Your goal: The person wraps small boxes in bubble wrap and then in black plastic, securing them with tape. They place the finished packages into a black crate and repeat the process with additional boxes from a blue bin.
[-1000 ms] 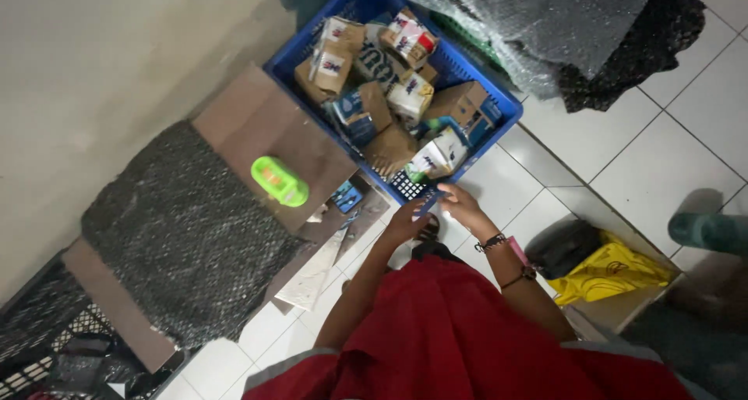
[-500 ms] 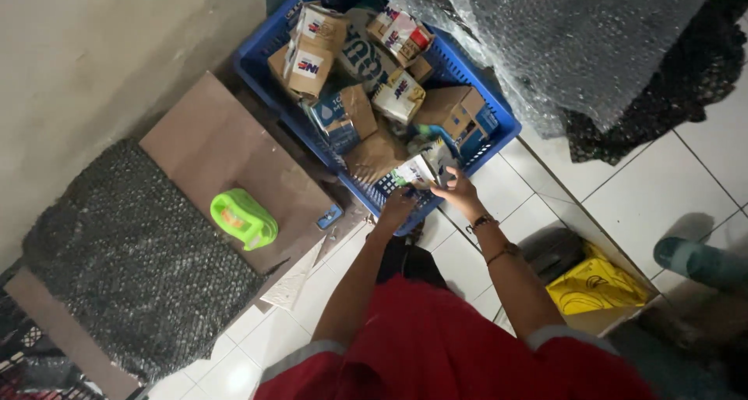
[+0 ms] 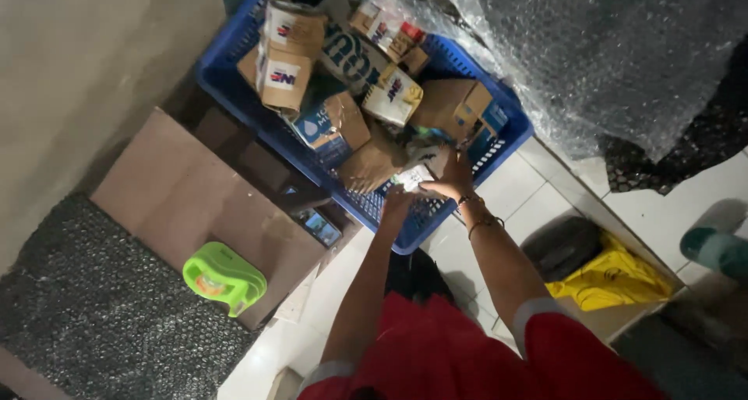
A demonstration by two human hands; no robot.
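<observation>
Since the earlier frame, both hands have been carried further over the near edge of the blue plastic crate [image 3: 234,88], and the small white-labelled packet [image 3: 413,178] is now held above the parcels rather than in front of the crate. The packet is pinched at its right end by the right hand [image 3: 450,178], whose fingers are curled about it; two thin bracelets are worn at that wrist. The left hand [image 3: 399,201] is placed under the packet's near edge, but whether it is closed on the packet cannot be told. Brown cardboard parcels [image 3: 284,65] with white labels are piled in the crate, filling it to the rim. A flat brown cardboard sheet [image 3: 179,190] lies on the floor to the left of the crate, with a bright green plastic tape dispenser [image 3: 224,277] resting at its near corner. Clear bubble wrap [image 3: 592,49] hangs over the crate's far right corner. A yellow plastic bag [image 3: 612,279] lies on the white tiled floor [image 3: 530,190] at the right.
</observation>
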